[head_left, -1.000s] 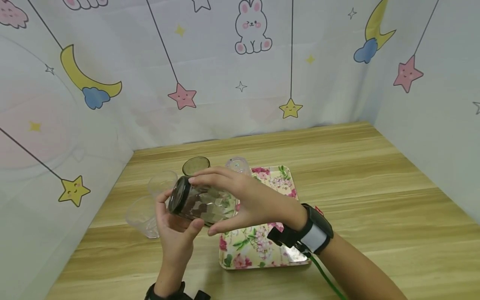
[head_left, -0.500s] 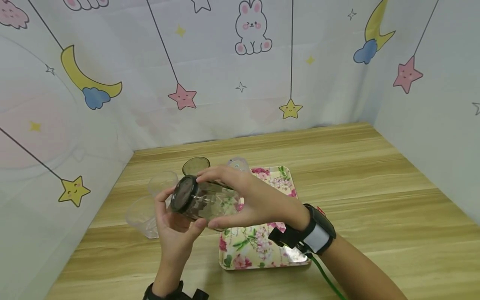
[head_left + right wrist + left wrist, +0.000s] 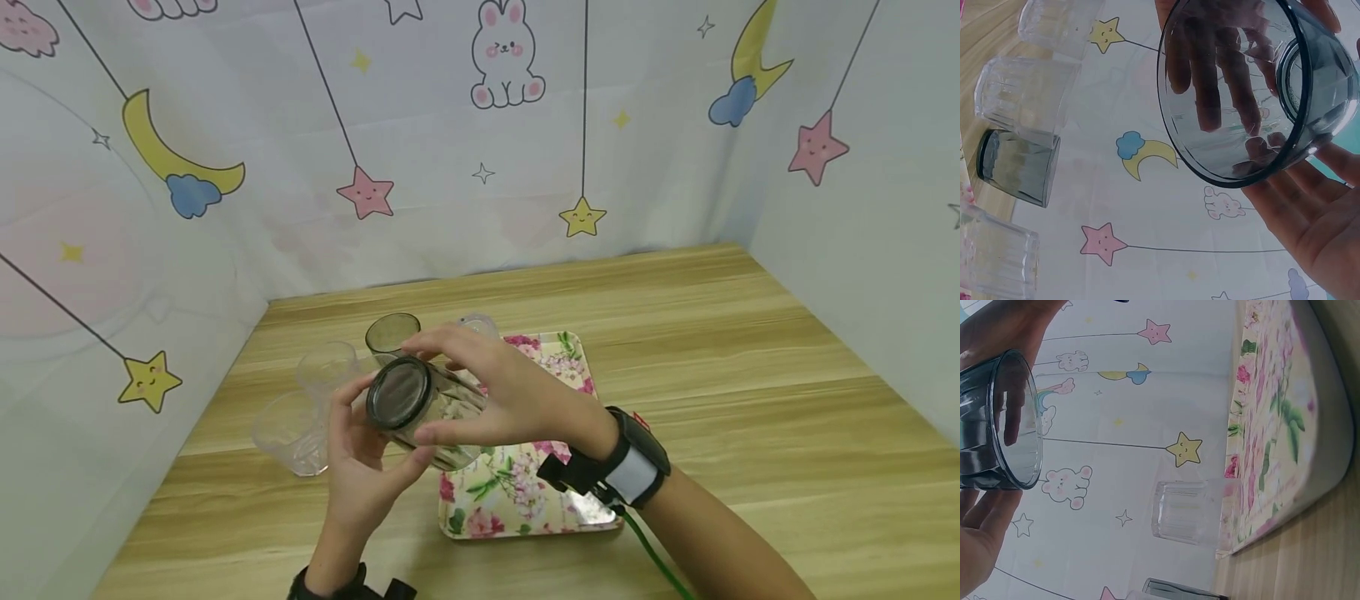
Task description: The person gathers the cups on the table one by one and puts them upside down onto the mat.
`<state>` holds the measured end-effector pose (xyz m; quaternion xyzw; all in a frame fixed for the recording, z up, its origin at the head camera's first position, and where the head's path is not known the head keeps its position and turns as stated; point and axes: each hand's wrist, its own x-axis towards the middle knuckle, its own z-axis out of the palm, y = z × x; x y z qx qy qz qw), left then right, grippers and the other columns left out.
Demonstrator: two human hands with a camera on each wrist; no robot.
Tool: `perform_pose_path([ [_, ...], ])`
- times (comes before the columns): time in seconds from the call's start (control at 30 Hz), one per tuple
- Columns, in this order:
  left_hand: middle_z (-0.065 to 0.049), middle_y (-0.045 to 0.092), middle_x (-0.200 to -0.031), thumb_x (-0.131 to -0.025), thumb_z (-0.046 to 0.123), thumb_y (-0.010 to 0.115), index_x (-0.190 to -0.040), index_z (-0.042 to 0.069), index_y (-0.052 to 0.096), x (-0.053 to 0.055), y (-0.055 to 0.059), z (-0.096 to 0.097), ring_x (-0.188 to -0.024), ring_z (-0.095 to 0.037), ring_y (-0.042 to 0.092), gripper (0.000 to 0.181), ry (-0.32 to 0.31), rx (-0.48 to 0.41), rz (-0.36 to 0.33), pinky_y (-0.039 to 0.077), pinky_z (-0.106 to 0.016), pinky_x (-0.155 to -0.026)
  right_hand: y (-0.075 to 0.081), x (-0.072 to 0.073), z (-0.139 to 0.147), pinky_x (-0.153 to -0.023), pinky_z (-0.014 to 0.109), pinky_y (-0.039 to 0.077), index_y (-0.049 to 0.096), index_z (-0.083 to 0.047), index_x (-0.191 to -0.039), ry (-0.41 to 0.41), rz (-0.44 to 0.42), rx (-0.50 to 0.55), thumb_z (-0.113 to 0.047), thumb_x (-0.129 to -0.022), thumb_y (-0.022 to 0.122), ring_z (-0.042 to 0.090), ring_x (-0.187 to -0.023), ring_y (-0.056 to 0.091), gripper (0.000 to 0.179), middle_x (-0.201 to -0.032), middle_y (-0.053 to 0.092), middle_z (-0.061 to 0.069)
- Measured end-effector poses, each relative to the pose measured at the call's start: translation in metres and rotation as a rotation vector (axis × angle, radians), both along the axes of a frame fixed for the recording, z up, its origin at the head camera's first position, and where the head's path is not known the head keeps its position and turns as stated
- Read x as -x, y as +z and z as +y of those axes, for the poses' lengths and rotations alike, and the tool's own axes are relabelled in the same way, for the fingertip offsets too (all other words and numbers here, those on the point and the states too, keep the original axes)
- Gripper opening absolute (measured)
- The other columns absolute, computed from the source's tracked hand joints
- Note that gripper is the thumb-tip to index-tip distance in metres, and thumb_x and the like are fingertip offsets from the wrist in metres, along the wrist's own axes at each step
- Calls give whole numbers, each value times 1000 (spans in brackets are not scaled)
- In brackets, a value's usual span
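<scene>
A smoky grey drinking glass (image 3: 431, 408) is held tilted in the air, its thick dark base turned toward the head camera and left. My left hand (image 3: 367, 471) grips it from the left, fingers behind the base end and thumb below. From the right, my right hand (image 3: 502, 392) holds the glass between thumb and fingers along its side. In the right wrist view the wide mouth of the glass (image 3: 1235, 169) shows, with fingers visible through its wall. The left wrist view shows its rim (image 3: 1040, 450) too. A floral tray (image 3: 517, 492) lies below the hands.
On the table (image 3: 697, 350), two clear glasses (image 3: 292, 437) stand left of the hands. Another smoky glass (image 3: 393, 333) is behind them, and a clear glass (image 3: 477, 325) stands near the tray's far left corner. A patterned cloth (image 3: 435, 242) closes off the back and sides.
The held glass has turned so its base faces more toward the head camera, and has shifted slightly right. My left hand has moved right with it; the tray and other glasses stay put.
</scene>
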<state>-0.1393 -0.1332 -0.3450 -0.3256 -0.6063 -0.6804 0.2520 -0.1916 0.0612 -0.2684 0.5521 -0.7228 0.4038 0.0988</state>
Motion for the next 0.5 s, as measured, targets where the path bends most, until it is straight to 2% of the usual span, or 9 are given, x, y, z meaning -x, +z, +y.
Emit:
perform_pose_path([
  [0.27,-2,62,-126,-70,-17,72,-136,-12,29,-1,1,1,-106,-10,63,78,61,107,-50,55,-19,-83,-1,2,2,-99,30,50,42,-5,-142,-37,44,-36,-31,-77,81,14,-118,53,79,-130,57,7],
  [0.5,7,61,-125,-69,-20,71,-138,-7,30,-1,1,1,-105,-6,62,82,107,206,-129,53,-18,-87,-1,2,4,-97,23,49,51,-5,-133,-70,34,-66,-33,-78,80,13,-117,55,68,-130,59,5],
])
